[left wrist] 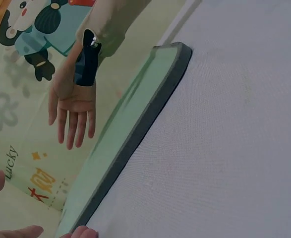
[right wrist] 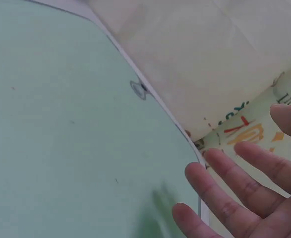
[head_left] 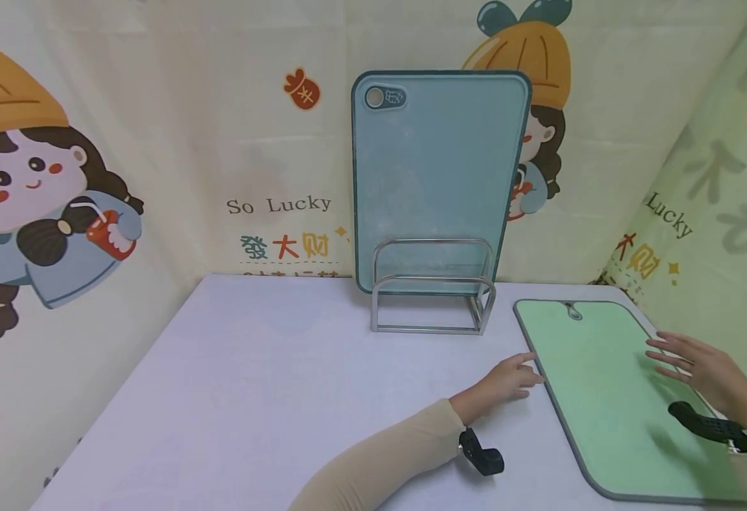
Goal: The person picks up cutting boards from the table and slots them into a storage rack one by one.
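A light green cutting board [head_left: 609,397] with a grey rim lies flat on the white table at the right. At its left rim is my left hand [head_left: 510,378], index finger stretched out and the other fingers loosely bent. In the left wrist view, the left fingertips [left wrist: 86,232] are at the board's grey edge; whether they press on it I cannot tell. My right hand [head_left: 708,369] hovers over the board's right side, fingers spread and holding nothing. The right wrist view shows these straight fingers [right wrist: 224,198] and a shadow on the board.
A blue cutting board [head_left: 437,170] with a camera-like corner mark stands upright in a silver wire rack [head_left: 427,329] at the table's back. Behind the white table [head_left: 252,397] hangs a printed cloth [head_left: 220,128], which also covers the sides.
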Demonstrator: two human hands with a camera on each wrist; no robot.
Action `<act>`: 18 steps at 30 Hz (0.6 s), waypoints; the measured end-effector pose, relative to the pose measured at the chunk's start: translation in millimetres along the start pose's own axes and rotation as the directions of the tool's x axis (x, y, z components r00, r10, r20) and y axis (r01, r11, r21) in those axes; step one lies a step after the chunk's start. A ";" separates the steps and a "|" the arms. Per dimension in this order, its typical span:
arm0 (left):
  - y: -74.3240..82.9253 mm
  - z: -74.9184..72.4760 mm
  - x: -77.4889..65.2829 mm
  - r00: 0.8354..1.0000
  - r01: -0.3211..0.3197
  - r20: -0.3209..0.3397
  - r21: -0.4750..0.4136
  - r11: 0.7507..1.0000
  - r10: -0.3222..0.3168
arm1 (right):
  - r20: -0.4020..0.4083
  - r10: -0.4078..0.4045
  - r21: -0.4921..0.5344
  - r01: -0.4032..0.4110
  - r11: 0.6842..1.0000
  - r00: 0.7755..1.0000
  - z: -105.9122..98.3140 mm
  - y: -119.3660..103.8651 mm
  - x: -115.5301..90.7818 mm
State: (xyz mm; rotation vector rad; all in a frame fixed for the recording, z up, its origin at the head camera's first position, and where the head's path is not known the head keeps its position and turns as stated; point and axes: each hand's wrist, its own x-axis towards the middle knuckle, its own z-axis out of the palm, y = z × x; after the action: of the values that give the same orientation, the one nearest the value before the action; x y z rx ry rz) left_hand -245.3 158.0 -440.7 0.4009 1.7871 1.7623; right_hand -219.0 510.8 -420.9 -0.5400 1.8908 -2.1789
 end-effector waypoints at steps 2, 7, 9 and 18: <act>-1.6 0.2 0.3 1.000 0.017 0.015 -0.061 0.998 -0.016 | 0.091 0.006 0.066 -0.012 0.998 0.996 -7.7 -0.5 -1.0; -4.8 -0.6 0.8 0.998 0.050 0.049 -0.207 0.977 -0.041 | 0.290 0.035 0.225 -0.104 0.969 0.956 -24.8 -5.4 0.9; -5.3 -0.8 0.9 0.997 0.060 0.054 -0.246 0.967 -0.049 | 0.380 0.046 0.296 -0.169 0.940 0.924 -30.8 -8.5 2.8; -2.4 1.8 1.0 0.995 0.081 0.075 -0.290 0.954 -0.062 | 0.355 0.325 0.143 -0.394 0.908 0.877 -50.5 -24.5 2.5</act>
State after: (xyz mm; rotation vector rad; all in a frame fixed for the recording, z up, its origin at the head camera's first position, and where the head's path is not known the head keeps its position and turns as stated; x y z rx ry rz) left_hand -244.6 159.8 -443.1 0.2640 1.4476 1.9030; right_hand -239.6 559.6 -402.2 -0.4289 1.4319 -1.8802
